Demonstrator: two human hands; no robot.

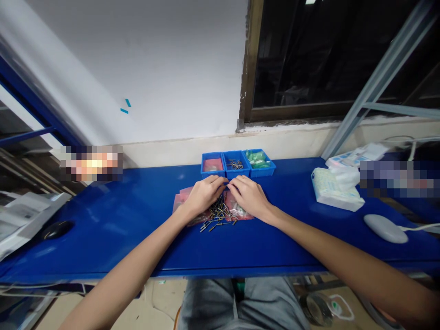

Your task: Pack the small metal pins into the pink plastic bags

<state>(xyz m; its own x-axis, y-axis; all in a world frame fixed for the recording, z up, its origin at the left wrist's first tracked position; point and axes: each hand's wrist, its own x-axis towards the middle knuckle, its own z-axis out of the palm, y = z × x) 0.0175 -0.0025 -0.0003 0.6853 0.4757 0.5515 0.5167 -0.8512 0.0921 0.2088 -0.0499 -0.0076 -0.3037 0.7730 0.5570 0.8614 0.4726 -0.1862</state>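
A loose pile of blind rivets (218, 211), dark and metallic with thin stems, lies on the blue table between my wrists. Over its far side, my left hand (205, 192) and my right hand (248, 195) come together with their fingertips nearly touching. The fingers of both hands are bent and closed, and whatever is at their tips is too small to make out. Pinkish-red plastic bags (178, 200) lie beneath and beside the hands. Just beyond stand three joined blue bins: a left bin (213, 174) with a pink bag, a middle bin (235, 173) with rivets, a right bin (264, 172) with green bags.
To the right are a tissue pack (335, 197), a white computer mouse (386, 228) with its cable, and a grey metal post (371, 87). A black mouse (57, 230) and white papers or boxes (29, 215) sit at the left. The wall (165, 91) rises behind the table (137, 243).
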